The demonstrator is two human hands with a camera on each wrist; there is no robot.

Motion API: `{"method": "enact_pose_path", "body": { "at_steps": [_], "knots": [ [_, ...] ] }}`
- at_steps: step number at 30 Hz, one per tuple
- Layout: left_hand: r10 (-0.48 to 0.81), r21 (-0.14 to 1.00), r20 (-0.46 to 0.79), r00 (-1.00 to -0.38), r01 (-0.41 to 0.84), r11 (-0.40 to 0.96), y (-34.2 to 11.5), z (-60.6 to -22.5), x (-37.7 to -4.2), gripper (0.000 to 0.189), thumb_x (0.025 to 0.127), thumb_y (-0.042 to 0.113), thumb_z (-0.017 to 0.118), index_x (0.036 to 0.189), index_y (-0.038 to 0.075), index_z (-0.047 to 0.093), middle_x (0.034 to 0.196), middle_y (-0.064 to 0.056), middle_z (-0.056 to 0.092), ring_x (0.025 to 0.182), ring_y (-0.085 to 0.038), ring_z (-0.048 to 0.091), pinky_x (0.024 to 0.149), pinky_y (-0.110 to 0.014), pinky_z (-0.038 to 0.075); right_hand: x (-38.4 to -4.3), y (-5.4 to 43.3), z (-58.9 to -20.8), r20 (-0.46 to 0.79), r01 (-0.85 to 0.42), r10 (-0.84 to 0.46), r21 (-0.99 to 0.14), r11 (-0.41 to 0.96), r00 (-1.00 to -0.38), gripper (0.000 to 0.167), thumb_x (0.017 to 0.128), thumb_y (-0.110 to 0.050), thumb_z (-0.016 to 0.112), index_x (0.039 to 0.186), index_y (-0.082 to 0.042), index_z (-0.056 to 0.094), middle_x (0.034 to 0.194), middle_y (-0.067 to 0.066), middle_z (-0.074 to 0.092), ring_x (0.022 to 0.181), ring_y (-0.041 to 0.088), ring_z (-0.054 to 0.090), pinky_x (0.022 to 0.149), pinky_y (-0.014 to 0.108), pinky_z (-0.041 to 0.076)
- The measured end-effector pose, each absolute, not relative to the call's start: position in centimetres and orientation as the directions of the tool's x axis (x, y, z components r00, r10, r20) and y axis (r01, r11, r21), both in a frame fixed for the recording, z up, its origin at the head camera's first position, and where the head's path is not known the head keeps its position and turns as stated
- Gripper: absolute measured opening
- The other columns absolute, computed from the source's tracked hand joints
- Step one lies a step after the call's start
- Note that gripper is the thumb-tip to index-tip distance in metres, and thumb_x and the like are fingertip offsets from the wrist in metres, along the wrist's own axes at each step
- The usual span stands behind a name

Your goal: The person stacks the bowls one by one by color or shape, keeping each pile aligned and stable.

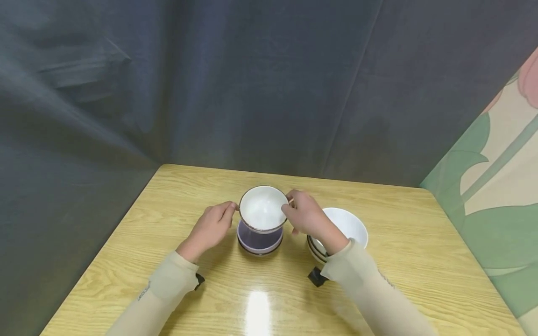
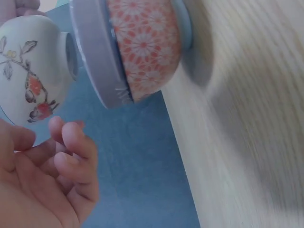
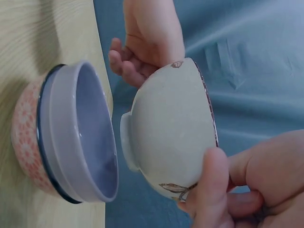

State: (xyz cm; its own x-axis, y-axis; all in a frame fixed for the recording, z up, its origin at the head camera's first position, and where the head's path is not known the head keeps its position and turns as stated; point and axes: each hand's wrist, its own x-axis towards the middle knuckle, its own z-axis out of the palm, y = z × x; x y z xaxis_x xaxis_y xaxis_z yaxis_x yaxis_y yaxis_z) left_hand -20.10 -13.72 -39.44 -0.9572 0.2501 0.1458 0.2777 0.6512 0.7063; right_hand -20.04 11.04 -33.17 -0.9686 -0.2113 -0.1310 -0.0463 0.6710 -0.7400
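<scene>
A white bowl (image 1: 263,207) with a brown rim and painted flowers on its outside is held in the air between both hands. My left hand (image 1: 213,225) pinches its left edge between thumb and fingers, the other fingers curled below. The right hand (image 1: 306,213) grips the opposite edge, its thumb against the outer wall in the right wrist view. Just under the held bowl stands a purple bowl (image 3: 97,137), nested in a red flower-patterned bowl (image 2: 145,45) on the table. In the right wrist view a gap separates the held bowl from the purple one.
To the right, a stack of bowls (image 1: 350,226) with a white one on top stands partly behind my right forearm. The wooden table (image 1: 193,186) ends at a dark curtain (image 1: 260,93). A flower-painted wall (image 1: 496,219) borders the right side.
</scene>
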Motion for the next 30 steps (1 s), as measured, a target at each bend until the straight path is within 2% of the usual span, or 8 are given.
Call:
{"method": "enact_pose_path", "body": {
  "at_steps": [6, 10, 13, 16, 20, 23, 27, 30],
  "knots": [
    [0.269, 0.759, 0.149, -0.952, 0.284, 0.585, -13.5, -39.1, -19.5, 0.052, 0.111, 0.031, 0.027, 0.087, 0.002, 0.064, 0.065, -0.006, 0.055, 0.053, -0.016, 0.044, 0.053, -0.03, 0.039, -19.3, 10.8, -33.7, -0.139, -0.039, -0.221, -0.759, 0.65, -0.965, 0.036, 0.098, -0.013, 0.047, 0.129, 0.003, 0.053, 0.094, 0.014, 0.069, 0.046, 0.023, 0.064, 0.06, 0.031, 0.054],
    [0.27, 0.766, 0.122, -0.955, 0.264, 0.587, -13.5, -38.8, -19.0, 0.055, 0.111, 0.034, 0.025, 0.075, 0.007, 0.056, 0.061, -0.002, 0.051, 0.052, -0.016, 0.043, 0.051, -0.031, 0.039, -18.9, 10.6, -34.0, -0.138, -0.035, -0.222, -0.772, 0.634, -0.965, 0.038, 0.098, -0.013, 0.046, 0.132, 0.004, 0.051, 0.093, 0.013, 0.067, 0.045, 0.022, 0.063, 0.058, 0.032, 0.054],
    [0.268, 0.757, 0.126, -0.955, 0.268, 0.596, -13.5, -38.7, -18.9, 0.057, 0.111, 0.04, 0.023, 0.074, 0.011, 0.055, 0.061, -0.001, 0.049, 0.053, -0.017, 0.043, 0.052, -0.032, 0.039, -18.7, 10.5, -34.3, -0.135, -0.036, -0.222, -0.777, 0.628, -0.966, 0.039, 0.098, -0.012, 0.047, 0.133, 0.005, 0.051, 0.089, 0.012, 0.067, 0.044, 0.022, 0.062, 0.055, 0.033, 0.054],
    [0.27, 0.743, 0.128, -0.954, 0.272, 0.611, -13.5, -38.8, -18.8, 0.06, 0.11, 0.044, 0.021, 0.076, 0.009, 0.056, 0.065, -0.003, 0.05, 0.058, -0.018, 0.044, 0.055, -0.032, 0.04, -18.6, 10.3, -34.6, -0.136, -0.036, -0.225, -0.78, 0.624, -0.965, 0.041, 0.098, -0.013, 0.047, 0.135, 0.005, 0.051, 0.085, 0.011, 0.066, 0.044, 0.022, 0.062, 0.057, 0.032, 0.055],
    [0.268, 0.726, 0.129, -0.955, 0.275, 0.631, -13.6, -38.9, -18.7, 0.058, 0.11, 0.043, 0.024, 0.084, 0.01, 0.063, 0.076, -0.004, 0.059, 0.068, -0.015, 0.051, 0.064, -0.033, 0.045, -18.3, 10.0, -35.0, -0.132, -0.027, -0.217, -0.794, 0.607, -0.967, 0.041, 0.098, -0.013, 0.046, 0.134, 0.005, 0.051, 0.083, 0.009, 0.066, 0.043, 0.023, 0.062, 0.061, 0.031, 0.056],
    [0.269, 0.699, 0.137, -0.953, 0.285, 0.655, -13.7, -39.0, -18.8, 0.051, 0.11, 0.04, 0.029, 0.084, 0.011, 0.063, 0.073, -0.004, 0.058, 0.064, -0.014, 0.05, 0.061, -0.032, 0.044, -18.3, 9.7, -35.4, -0.122, -0.024, -0.21, -0.812, 0.583, -0.97, 0.04, 0.097, -0.011, 0.046, 0.134, 0.005, 0.051, 0.082, 0.009, 0.066, 0.042, 0.022, 0.061, 0.057, 0.032, 0.056],
    [0.28, 0.651, 0.147, -0.949, 0.306, 0.695, -13.8, -39.1, -18.9, 0.043, 0.109, 0.036, 0.036, 0.08, 0.013, 0.057, 0.063, -0.001, 0.045, 0.056, -0.015, 0.041, 0.053, -0.031, 0.035, -18.1, 9.4, -35.9, -0.104, -0.027, -0.201, -0.83, 0.558, -0.974, 0.041, 0.096, -0.009, 0.046, 0.133, 0.007, 0.051, 0.083, 0.011, 0.066, 0.041, 0.02, 0.059, 0.051, 0.033, 0.055],
    [0.282, 0.636, 0.15, -0.948, 0.311, 0.706, -13.9, -39.2, -19.0, 0.041, 0.108, 0.036, 0.038, 0.079, 0.014, 0.055, 0.062, 0.001, 0.043, 0.055, -0.015, 0.04, 0.053, -0.03, 0.033, -18.1, 9.3, -36.2, -0.093, -0.027, -0.19, -0.834, 0.551, -0.977, 0.04, 0.096, -0.007, 0.046, 0.132, 0.008, 0.051, 0.086, 0.011, 0.066, 0.041, 0.02, 0.059, 0.049, 0.033, 0.054]
  ]
}}
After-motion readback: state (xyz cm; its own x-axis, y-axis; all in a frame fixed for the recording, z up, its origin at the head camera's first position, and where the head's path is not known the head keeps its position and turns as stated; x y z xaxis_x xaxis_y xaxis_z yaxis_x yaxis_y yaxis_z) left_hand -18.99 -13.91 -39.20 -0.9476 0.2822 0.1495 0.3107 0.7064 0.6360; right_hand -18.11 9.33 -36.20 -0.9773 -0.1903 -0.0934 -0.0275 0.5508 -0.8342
